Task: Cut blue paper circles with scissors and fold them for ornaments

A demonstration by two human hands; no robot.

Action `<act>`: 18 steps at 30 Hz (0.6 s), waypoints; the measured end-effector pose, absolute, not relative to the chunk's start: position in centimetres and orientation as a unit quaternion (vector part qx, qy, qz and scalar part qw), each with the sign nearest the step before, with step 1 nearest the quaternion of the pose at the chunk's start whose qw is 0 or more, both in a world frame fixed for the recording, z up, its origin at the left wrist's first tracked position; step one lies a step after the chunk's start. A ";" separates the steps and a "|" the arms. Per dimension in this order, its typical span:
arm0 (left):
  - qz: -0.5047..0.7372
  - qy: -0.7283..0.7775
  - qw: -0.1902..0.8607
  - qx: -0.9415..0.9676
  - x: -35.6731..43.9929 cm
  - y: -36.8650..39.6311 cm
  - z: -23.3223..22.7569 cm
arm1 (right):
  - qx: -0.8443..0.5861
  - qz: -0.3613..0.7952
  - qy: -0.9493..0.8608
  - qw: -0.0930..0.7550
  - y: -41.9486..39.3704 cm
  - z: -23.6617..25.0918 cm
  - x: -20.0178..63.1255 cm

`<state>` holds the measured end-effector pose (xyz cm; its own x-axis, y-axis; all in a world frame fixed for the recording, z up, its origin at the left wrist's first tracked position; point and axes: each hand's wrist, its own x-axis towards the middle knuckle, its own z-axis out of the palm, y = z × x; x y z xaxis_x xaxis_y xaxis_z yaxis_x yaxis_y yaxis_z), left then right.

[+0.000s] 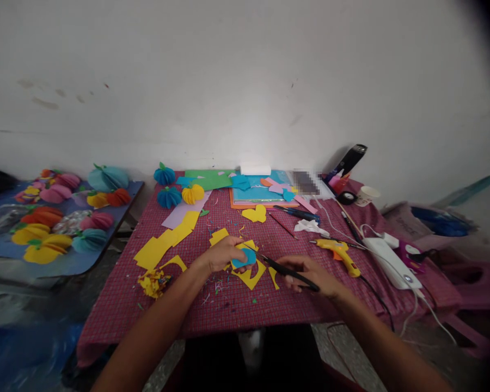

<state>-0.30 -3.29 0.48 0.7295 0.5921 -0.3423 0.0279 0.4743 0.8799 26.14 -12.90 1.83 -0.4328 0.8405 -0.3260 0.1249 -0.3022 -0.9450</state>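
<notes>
In my left hand (pixel 226 254) a rounded piece of blue paper (pixel 244 258) is pinched between thumb and fingers, over a sheet of yellow paper (pixel 251 280) with curved cut edges. My right hand (pixel 308 272) is closed around black-handled scissors (pixel 294 275). Their blades point left and reach the paper's right edge; whether they touch it I cannot tell. A curved yellow strip (pixel 274 277) lies just left of my right hand. Small coloured scraps are scattered on the cloth below my hands.
On the right are a yellow glue gun (pixel 338 255) with its cord and a white power strip (pixel 392 264). Blue and yellow paper pumpkins (pixel 169 197) stand at the back left. Coloured sheets (pixel 212 179) lie along the wall. A blue table (pixel 75 265) holds more paper pumpkins.
</notes>
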 end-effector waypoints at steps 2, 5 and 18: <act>0.178 0.320 0.798 0.478 -0.3 -3.3 0.4 | -0.457 0.664 -0.525 0.272 -12.9 1.9 25.9; 0.177 0.311 0.803 0.476 -0.4 -3.3 0.4 | -0.457 0.664 -0.525 0.272 -12.9 2.0 25.7; 0.181 0.313 0.810 0.461 -0.2 -3.5 1.2 | -0.431 0.693 -0.480 0.320 -13.2 0.5 25.5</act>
<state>-0.24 -3.46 1.22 0.7385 0.5824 -0.3399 -0.0054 0.5092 0.8607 25.52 -13.15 0.47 -0.4227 0.8584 -0.2906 -0.0294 -0.3335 -0.9423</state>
